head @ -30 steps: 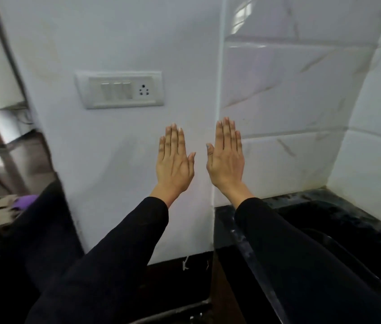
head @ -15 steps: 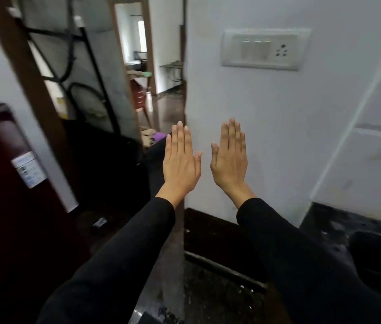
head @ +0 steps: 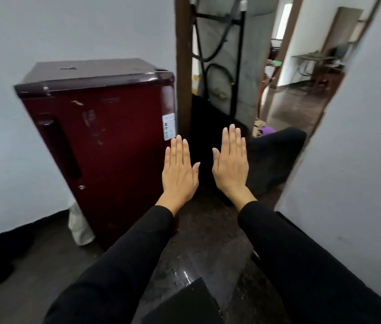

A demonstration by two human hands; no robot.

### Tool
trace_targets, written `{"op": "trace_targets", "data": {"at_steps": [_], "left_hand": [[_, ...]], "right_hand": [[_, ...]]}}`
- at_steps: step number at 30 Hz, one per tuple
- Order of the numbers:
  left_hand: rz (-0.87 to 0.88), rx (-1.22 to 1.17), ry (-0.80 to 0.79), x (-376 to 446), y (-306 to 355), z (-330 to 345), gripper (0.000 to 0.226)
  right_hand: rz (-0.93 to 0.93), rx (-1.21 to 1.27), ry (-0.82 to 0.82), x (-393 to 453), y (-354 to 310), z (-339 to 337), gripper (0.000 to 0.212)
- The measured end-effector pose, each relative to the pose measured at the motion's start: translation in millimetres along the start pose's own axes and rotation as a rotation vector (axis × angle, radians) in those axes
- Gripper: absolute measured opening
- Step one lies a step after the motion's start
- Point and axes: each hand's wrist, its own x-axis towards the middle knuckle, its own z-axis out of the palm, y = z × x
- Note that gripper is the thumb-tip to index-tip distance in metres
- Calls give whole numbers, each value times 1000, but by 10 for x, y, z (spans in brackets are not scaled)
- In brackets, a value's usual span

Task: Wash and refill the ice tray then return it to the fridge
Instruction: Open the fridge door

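A small dark red fridge [head: 105, 136] stands against the white wall at the left, its door closed and its dark handle [head: 60, 148] on the left side of the door. My left hand [head: 179, 171] is held out flat in front of the fridge's right edge, fingers straight, holding nothing. My right hand [head: 231, 164] is held out flat beside it, also holding nothing. Both arms wear black sleeves. No ice tray is in view.
A brown door frame [head: 183, 66] rises right of the fridge, with a doorway into another room behind it. A white wall corner [head: 348, 160] stands at the right. A black cushion [head: 276, 157] lies in the doorway. A dark glossy counter [head: 196, 265] lies below my arms.
The view has swung left, away from the tiled wall, switch plate and sink, to the fridge and doorway. Both hands stay flat and held out, holding nothing.
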Motion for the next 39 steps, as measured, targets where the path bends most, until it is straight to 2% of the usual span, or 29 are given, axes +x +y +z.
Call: {"op": "trace_targets", "data": {"at_steps": [14,21,28,33,39], "left_hand": [[-289,164,16,-88,-2088,-310,67],[-358,208,7,22,-2917,-434,72],[-440,185,-2,423,-3427,-650,65],[-440,200,-26,843,-3692,-857,62],[-411,200,-81,1364,-3977,-1019,62]], "right_hand": [[-174,212,-96,345,-1704,1121,56],[-95,391,-162,518,-2457,1541,59],[0,632,-421,591,-2984,1830,63],[144,830,-611,762,-3320,1924,61],[198,941,-832,1052,-3676,2077,62]]}}
